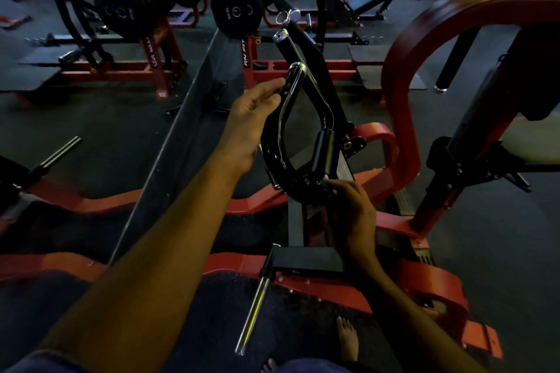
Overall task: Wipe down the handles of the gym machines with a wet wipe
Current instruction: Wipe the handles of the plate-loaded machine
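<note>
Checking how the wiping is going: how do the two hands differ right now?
The left hand reaches higher, fingers straight against the chrome-capped upper handle; the right hand sits lower, fingers curled at the base of the black handle frame. The left palm faces up; the right shows its back. Whether either holds a wipe cannot be told. Both arms are bare.

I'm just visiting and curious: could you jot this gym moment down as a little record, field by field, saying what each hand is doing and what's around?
Place: dim gym with red-framed machines
Left hand: fingers straight, tips touching the curved black handle
Right hand: fingers curled at the base of the handle frame, beside something pale; whether that is the wipe cannot be told
Padded grip: black, on the frame, untouched
Weight plates: black, racked behind the machine
Chrome peg: sticks out low, towards the camera
Bare foot: on the dark floor, bottom of view
</note>
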The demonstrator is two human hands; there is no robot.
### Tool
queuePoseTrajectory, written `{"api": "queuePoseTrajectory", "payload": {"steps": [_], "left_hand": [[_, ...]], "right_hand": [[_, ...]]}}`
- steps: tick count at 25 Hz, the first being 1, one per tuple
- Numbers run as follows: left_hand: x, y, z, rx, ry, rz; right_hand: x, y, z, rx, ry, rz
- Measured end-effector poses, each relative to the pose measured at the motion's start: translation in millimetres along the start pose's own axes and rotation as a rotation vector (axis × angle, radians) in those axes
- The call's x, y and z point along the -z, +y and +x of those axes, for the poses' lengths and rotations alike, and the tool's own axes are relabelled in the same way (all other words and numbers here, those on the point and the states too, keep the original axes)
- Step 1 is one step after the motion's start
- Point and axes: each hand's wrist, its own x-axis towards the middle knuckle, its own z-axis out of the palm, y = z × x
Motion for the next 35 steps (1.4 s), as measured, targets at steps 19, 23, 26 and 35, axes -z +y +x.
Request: {"api": "queuePoseTrajectory", "payload": {"steps": [19,23,26,35], "left_hand": [[-5,15,3,0.036,0.049,0.105],[-26,40,27,0.015,0.008,0.437],[-42,47,41,-0.001,-0.095,0.729],[-79,50,127,-0.005,-0.116,1.288]], "right_hand": [[43,-11,9,-0.712,0.011,0.858],[54,-11,41,-0.527,-0.040,0.726],[60,-2,59,-0.454,-0.087,0.684],[102,26,149,-0.301,-0.144,0.635]]}}
